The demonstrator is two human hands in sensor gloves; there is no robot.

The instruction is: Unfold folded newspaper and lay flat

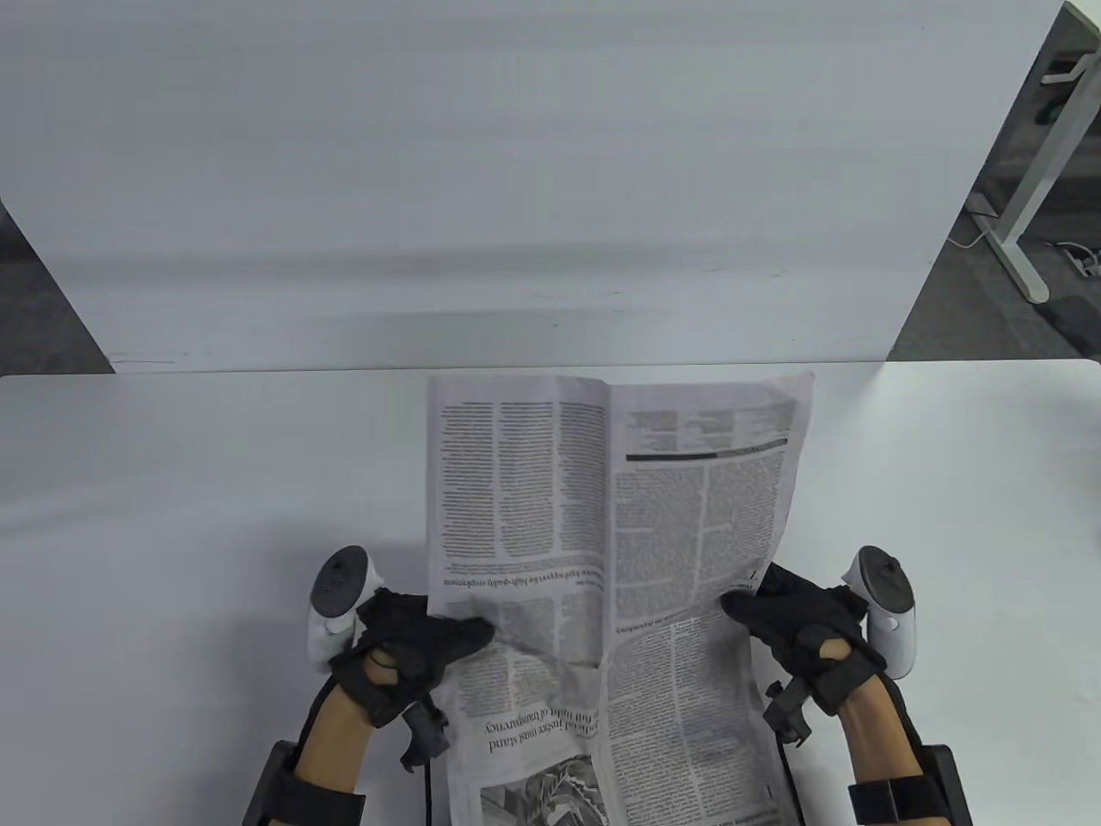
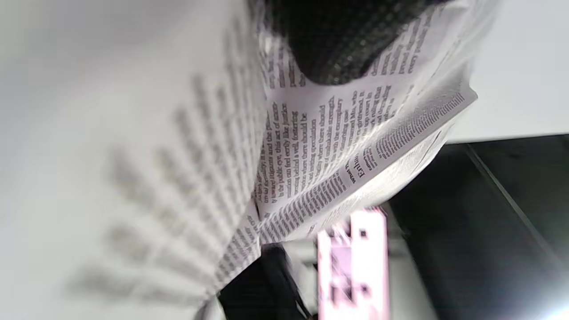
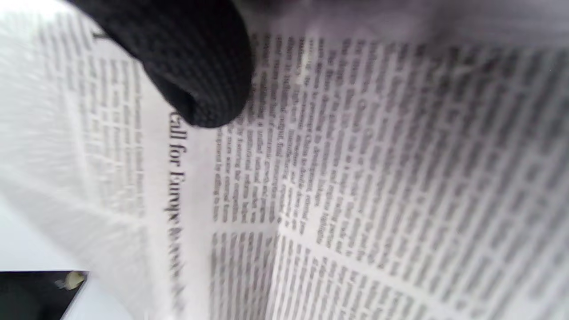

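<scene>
Your wide white table [image 1: 172, 482] fills the lower half of the table view, with a tall white panel [image 1: 516, 172] standing at its far edge. On the table's near middle lies the black-and-white printed newspaper [image 1: 619, 551], opened to two pages with a crease running down its centre; its far edge reaches the table's far edge, and its near end runs out of the bottom of the view. The right page lifts and curls at its outer edge, while the left page is rumpled near your thumb.

Your left hand [image 1: 404, 654], in a black sensor glove with a white tracker on its back, grips the left page's edge, the thumb pressed on top of the paper. Your right hand [image 1: 808, 637], gloved the same way, holds the right page's edge with its thumb on the print. In the right wrist view a black fingertip [image 3: 195, 84] presses the page beside a headline; the left wrist view shows a gloved fingertip [image 2: 338, 49] lying against folded sheets.
</scene>
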